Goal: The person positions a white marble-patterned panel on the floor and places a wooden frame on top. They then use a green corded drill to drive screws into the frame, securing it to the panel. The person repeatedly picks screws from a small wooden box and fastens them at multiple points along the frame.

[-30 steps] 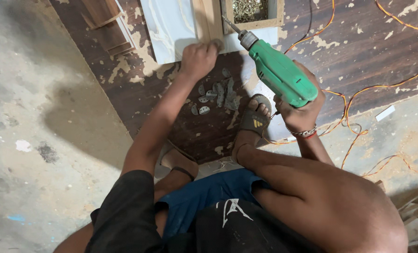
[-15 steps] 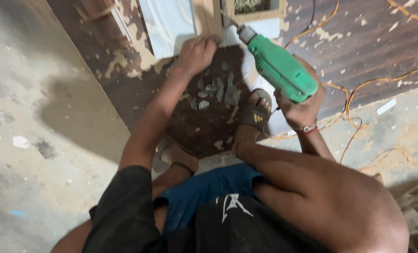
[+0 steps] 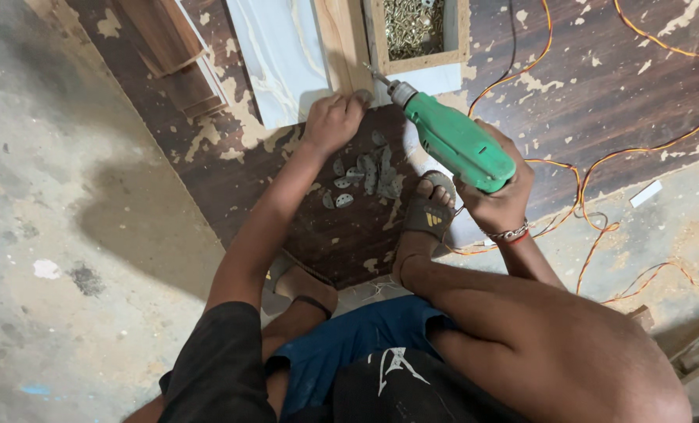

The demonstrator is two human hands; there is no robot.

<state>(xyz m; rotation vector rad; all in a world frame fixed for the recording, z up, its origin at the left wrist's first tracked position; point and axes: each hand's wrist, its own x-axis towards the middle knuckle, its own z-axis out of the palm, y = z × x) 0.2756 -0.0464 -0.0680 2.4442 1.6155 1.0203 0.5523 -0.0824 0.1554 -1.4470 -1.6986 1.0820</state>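
Drill [image 3: 453,139], green-bodied, sits in the right hand [image 3: 496,202], which is clenched around its grip at the lower right end of the tool; a bracelet [image 3: 511,233] circles that wrist. Its bit [image 3: 376,75] meets the near end of a pale wooden strip [image 3: 340,43]. Left hand [image 3: 332,122] lies just left of the bit, fingers curled and pressing down on the end of the same strip; whether it pinches anything under the fingertips cannot be told.

Contact point of bit and wood is small and partly shaded, so its exact seat is unclear. Strip and the white panel [image 3: 275,59] beside it are cut off by the top edge. Trigger finger is hidden behind the drill body.

Long axis of the drill runs diagonally, chuck up and left, handle down and right, tilted downward toward the wood.

Small grey metal plates [image 3: 361,176] lie scattered on the dark board [image 3: 600,86] between hand and sandalled foot [image 3: 428,215]. An open box of screws [image 3: 416,27] stands just beyond the bit. Orange cable [image 3: 600,168] trails to the right.
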